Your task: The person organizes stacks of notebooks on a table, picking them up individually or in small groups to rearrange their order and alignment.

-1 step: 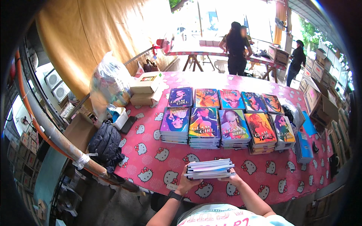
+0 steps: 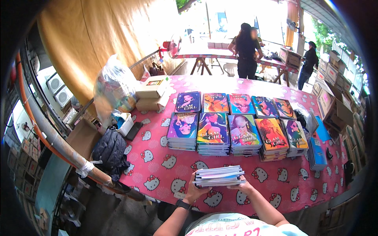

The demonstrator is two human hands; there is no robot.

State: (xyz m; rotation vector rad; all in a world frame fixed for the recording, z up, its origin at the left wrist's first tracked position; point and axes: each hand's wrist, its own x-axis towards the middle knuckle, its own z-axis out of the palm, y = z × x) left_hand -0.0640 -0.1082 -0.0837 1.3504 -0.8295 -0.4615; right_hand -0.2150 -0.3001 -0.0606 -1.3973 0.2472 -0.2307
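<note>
Remotely, I saw the left hand (image 2: 197, 192) and right hand (image 2: 243, 187) half-curled, gripping a notebook stack (image 2: 219, 177); illustrated notebooks (image 2: 244, 131) spanned eleven to two o'clock.

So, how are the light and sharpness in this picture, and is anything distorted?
In the head view, glare washes out the background and bleaches the far end of the pink tablecloth; fisheye distortion bows the metal pipe at left; the held stack of notebooks looks fairly sharp.

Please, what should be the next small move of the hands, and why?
Perhaps gently square the held stack of books: its edges look slightly uneven, and the left hand and right hand support it from opposite sides.
</note>
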